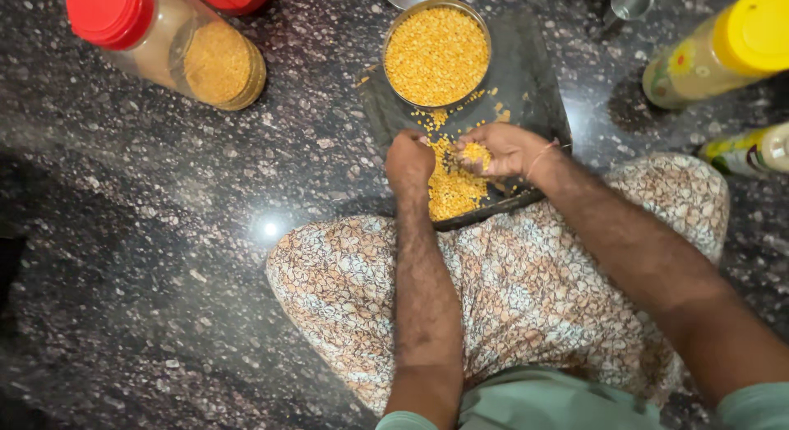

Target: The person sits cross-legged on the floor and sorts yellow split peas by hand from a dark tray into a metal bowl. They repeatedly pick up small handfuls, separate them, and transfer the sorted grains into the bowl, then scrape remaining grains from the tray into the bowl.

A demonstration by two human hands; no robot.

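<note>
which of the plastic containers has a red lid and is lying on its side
The clear jar at top left, half full of yellowish grains. It lies on its side with a red lid; the bottles at right have yellow caps.
</note>
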